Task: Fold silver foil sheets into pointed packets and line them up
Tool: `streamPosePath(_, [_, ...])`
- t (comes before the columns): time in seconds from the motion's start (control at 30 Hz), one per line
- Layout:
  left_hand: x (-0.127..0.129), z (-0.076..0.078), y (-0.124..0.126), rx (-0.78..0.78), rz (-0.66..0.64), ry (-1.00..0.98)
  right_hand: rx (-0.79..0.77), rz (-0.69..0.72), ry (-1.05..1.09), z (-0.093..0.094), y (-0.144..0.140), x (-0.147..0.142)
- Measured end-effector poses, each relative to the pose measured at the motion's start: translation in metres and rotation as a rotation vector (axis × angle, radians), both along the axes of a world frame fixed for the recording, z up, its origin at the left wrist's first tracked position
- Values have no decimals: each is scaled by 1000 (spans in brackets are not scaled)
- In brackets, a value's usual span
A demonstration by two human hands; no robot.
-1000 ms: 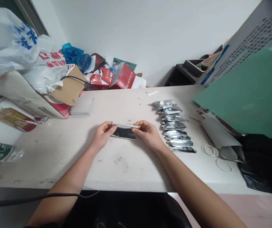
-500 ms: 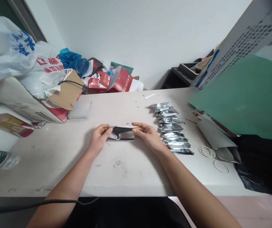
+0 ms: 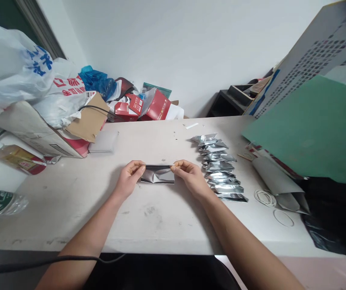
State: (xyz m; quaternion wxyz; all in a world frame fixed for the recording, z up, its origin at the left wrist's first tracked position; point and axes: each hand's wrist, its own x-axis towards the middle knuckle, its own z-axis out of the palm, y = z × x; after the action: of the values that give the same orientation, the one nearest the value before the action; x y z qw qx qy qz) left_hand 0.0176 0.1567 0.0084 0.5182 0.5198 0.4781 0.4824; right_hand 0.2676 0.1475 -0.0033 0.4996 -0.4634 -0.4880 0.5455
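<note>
A silver foil pouch lies just above the white table in front of me, its long side running left to right. My left hand pinches its upper left corner between thumb and fingers. At the upper right corner my right hand grips it the same way. The far edge of the pouch shows as a dark, straight band between the two thumbs. To the right of my right hand, several folded foil pouches lie in an overlapping column.
On the left stand a carton under plastic bags, a bottle of yellow liquid and a clear bottle. Rubber bands, a grey rolled sheet, a green board and a black bag are at the right.
The far edge of the pouch has been brought over into a narrower, straighter dark band. My right fingers have curled in closer around its corner. The whole view has shifted slightly.
</note>
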Motion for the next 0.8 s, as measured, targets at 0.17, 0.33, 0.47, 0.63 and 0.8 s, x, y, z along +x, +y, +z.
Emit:
streamPosePath(0.17, [-2,-3,2,9,7,6,21,-8,-6,-2,3,-1])
streamPosePath(0.33, [-3,-7,3,13,23,12,31,-6,-15,-3,7,-1])
streamPosePath(0.47, [-3,-7,3,-3,24,14,28,-5,-10,-4,9,-1])
streamPosePath(0.63, [-4,-5,2,-30,15,18,22,-26,-2,-6,9,-2])
streamPosePath(0.8, [-4,-4,3,-37,15,26,13,-38,-4,-6,8,-2])
